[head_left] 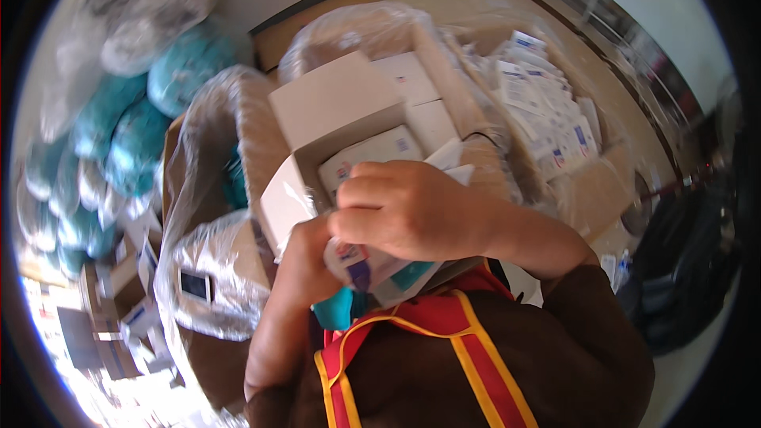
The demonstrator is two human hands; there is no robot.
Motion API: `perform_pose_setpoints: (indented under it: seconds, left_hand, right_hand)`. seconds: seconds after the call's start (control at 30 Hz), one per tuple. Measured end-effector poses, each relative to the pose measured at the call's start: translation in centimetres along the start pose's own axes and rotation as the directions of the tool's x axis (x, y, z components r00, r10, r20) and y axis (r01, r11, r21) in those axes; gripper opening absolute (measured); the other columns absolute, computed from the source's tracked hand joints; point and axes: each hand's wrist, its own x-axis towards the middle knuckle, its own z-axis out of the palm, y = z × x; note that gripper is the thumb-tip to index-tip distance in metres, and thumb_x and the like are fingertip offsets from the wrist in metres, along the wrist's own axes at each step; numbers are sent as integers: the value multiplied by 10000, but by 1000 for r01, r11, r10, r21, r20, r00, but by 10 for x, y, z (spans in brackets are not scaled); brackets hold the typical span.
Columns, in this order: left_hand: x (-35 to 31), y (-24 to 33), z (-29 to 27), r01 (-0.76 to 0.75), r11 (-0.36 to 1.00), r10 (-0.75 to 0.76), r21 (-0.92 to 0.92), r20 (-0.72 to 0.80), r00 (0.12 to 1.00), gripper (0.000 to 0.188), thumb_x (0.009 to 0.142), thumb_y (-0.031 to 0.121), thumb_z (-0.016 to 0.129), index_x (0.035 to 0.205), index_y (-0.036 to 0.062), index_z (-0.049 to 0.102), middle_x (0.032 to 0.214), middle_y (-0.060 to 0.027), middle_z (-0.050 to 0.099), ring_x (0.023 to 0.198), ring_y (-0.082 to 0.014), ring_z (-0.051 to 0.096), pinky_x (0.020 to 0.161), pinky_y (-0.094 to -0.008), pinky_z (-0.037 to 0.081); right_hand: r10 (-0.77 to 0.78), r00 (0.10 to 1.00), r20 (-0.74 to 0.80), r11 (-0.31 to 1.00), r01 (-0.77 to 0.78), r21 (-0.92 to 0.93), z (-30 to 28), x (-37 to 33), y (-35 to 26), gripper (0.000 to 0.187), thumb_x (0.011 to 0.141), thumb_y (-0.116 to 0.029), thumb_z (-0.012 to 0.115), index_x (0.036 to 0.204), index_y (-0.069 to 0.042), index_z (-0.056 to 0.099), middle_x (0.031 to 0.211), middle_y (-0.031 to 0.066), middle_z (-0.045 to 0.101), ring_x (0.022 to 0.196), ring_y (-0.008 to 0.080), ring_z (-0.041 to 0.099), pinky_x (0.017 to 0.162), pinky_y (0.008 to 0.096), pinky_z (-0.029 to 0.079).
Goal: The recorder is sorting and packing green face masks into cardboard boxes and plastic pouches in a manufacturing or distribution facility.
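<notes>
A lined carton (450, 83) stands ahead, an open box (337, 99) over its near part. The right hand (404, 210) is narrow, fingers curled together; just beside it is the left hand (305, 257) (fingers hidden, so I cannot tell its grip). A white pack (376, 150) sits inside the box, a printed pouch (349, 260) just below the right hand. At left lies a phone (195, 285).

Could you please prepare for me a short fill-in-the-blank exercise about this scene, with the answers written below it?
1. The smartphone lies to the ____ of the left hand.
2. The back of the right hand, not its ____, shows.
3. The carton of white packets stands to the ____ of the open box.
4. The red straps have ____ edging.

Answers: left; palm; right; yellow
</notes>
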Motion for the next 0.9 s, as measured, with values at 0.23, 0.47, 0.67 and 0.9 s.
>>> perform_pose_setpoints:
  seconds: [0.23,0.47,0.67,0.9]
  left_hand:
    - [-3,12,-16,143,977,-180,-160,-242,954,312,748,13,703,1043,-85,679,960,-134,711,873,-169,666,784,-300,525]
    - [-12,-33,-16,63,855,-270,-515,-338,902,343,776,47,698,1100,-54,649,966,-118,704,866,-148,651,744,-291,533]
    - [36,17,9,116,951,-151,-285,-103,983,323,732,-31,752,1049,-33,691,923,-58,720,851,-108,637,764,-267,519]
    - [31,13,2,209,868,-385,-451,-345,856,170,805,82,744,919,2,647,692,-42,628,551,-91,556,528,-215,455]
  right_hand:
    - [508,852,126,861,-498,-105,-54,-69,14,181,794,-101,739,955,-66,667,808,74,652,743,236,651,639,353,506]
    - [668,691,-278,744,-624,239,-121,-151,43,205,886,-95,689,1072,-17,649,1040,28,663,860,105,619,704,265,514]
    - [742,670,-22,624,-677,390,-87,-95,17,348,824,-75,755,1147,-31,634,1085,75,667,982,166,649,796,304,517]
    - [905,375,-200,422,-748,512,-119,-150,50,81,885,-133,678,925,-63,675,763,-5,665,617,39,588,536,194,473]
